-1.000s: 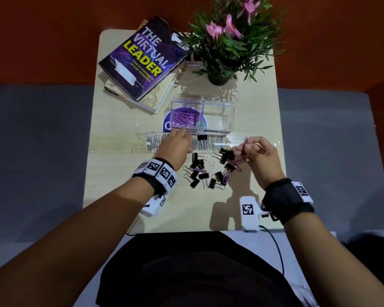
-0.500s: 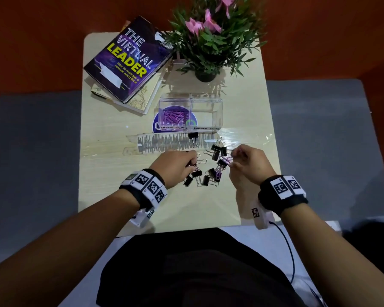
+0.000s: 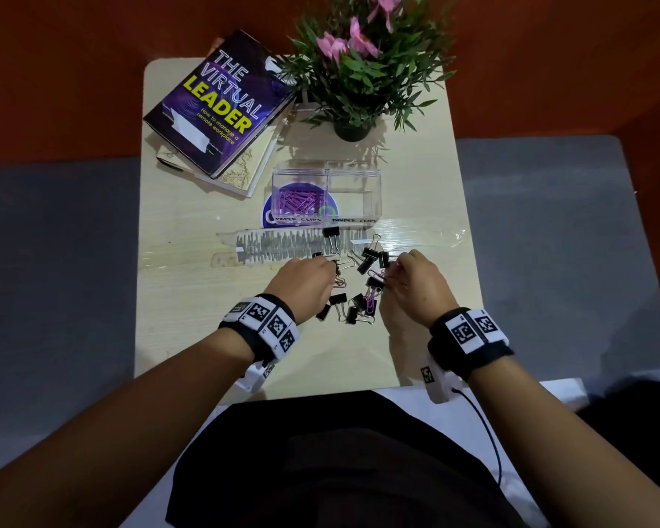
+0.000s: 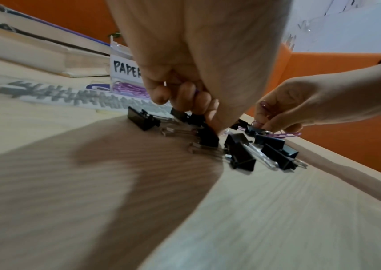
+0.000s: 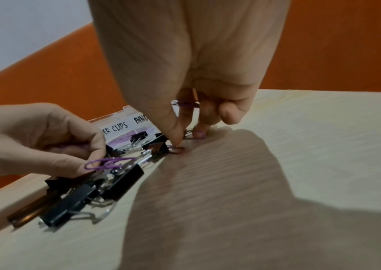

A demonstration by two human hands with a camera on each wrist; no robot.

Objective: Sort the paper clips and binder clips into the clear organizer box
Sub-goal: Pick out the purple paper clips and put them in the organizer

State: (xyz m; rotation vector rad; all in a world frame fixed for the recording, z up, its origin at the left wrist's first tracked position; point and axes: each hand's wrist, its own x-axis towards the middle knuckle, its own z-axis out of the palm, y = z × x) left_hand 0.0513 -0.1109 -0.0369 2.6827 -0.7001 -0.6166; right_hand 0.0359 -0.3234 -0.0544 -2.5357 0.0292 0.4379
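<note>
The clear organizer box [image 3: 374,184] stands mid-table; its left compartment holds purple paper clips [image 3: 297,200], its right one looks empty. Black binder clips [image 3: 338,299] and purple paper clips [image 3: 370,301] lie mixed in a pile in front of it. My left hand [image 3: 328,274] is at the pile's left side and pinches purple paper clips [image 5: 106,163] between thumb and fingers. My right hand [image 3: 393,274] is at the pile's right side, keeps a purple clip [image 5: 184,104] tucked in its fingers, and pinches another clip [image 5: 177,150] on the table.
A clear ruler [image 3: 282,245] lies across the table just in front of the box, with one binder clip [image 3: 331,232] on it. Stacked books [image 3: 222,104] sit at the back left, a potted plant [image 3: 359,70] at the back. The table's right edge [image 3: 473,283] is near my right hand.
My left hand has come back from the box front to the pile. My right hand has dropped from above the pile down onto it.
</note>
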